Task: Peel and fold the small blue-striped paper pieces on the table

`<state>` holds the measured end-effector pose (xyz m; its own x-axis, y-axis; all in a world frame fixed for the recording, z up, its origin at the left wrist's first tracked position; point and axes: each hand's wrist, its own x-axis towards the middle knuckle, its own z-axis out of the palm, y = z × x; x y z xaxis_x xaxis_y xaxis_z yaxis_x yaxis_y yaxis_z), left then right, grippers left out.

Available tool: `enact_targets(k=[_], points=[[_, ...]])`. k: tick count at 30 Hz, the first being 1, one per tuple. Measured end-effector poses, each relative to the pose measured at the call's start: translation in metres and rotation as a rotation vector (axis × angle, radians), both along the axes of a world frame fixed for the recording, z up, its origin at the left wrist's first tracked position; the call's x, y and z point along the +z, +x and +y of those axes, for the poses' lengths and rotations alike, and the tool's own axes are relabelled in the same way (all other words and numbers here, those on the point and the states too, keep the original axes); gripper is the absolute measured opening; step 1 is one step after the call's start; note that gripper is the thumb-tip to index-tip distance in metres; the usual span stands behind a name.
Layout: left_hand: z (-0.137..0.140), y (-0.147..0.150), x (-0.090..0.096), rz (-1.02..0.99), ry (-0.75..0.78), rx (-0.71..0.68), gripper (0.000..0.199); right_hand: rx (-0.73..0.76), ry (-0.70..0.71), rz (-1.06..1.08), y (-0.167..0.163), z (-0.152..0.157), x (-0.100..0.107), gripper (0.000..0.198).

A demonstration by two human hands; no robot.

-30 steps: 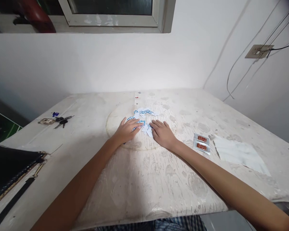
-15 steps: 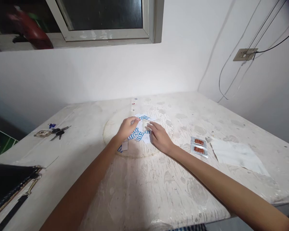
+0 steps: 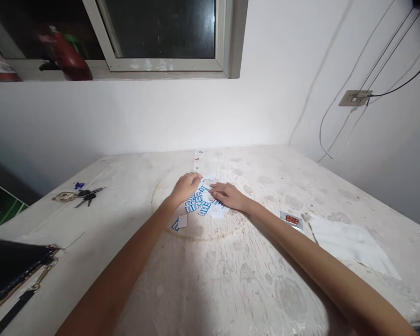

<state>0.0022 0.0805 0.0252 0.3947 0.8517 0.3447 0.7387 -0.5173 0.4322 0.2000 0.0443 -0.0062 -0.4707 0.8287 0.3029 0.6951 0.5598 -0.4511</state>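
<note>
A loose pile of small white paper cards with blue line markings (image 3: 192, 204) lies on the table, some overlapping. My left hand (image 3: 186, 187) rests at the pile's left edge, fingers bent and loosely apart, with nothing visible in its grasp. From the right, my right hand (image 3: 231, 196) lies low over the cards. Its fingers are stretched out across them and touch the top ones; some cards are hidden beneath. One plain pale card (image 3: 182, 221) sits apart at the near left, beside a blue-marked card (image 3: 175, 225).
A foil blister pack (image 3: 291, 220) lies partly behind my right forearm, beside a white cloth (image 3: 353, 245). Keys (image 3: 87, 196) are on the left, and a black pouch (image 3: 17, 261) is at the near left. Bottles (image 3: 70, 58) stand on the window sill.
My right hand's fingers have flattened over the pile, and the cards have shifted, with more showing between the hands. The view has tilted up slightly. My forearm now covers part of the blister pack.
</note>
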Motion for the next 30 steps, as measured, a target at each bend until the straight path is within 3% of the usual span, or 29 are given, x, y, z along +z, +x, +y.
enact_targets(k=[3,5,10,13,17,22,26,30], points=[[0.013,0.005,-0.007,0.019,-0.014,0.034,0.041,-0.126,0.034,0.091,0.004,-0.005,0.001,0.041],[0.014,0.010,-0.014,0.037,-0.050,-0.012,0.040,-0.234,0.013,0.038,0.004,-0.001,0.005,0.043],[-0.011,0.006,-0.017,0.035,-0.103,-0.147,0.047,-0.343,-0.082,-0.121,-0.016,0.023,0.010,0.047],[-0.021,-0.011,-0.012,-0.008,-0.085,-0.122,0.049,-0.294,-0.103,-0.125,-0.031,0.029,0.009,0.049],[-0.008,-0.028,-0.009,-0.035,-0.016,-0.006,0.050,-0.108,-0.105,-0.113,-0.032,0.015,0.009,0.043],[0.021,-0.014,-0.012,-0.027,-0.059,-0.037,0.054,0.106,-0.056,0.076,-0.009,-0.018,0.012,0.043],[0.021,0.004,-0.012,0.018,-0.116,-0.150,0.051,-0.026,0.088,0.073,0.003,-0.027,0.009,0.043],[-0.001,0.000,-0.007,0.064,-0.105,-0.220,0.049,-0.216,0.023,-0.087,0.002,-0.009,0.005,0.044]])
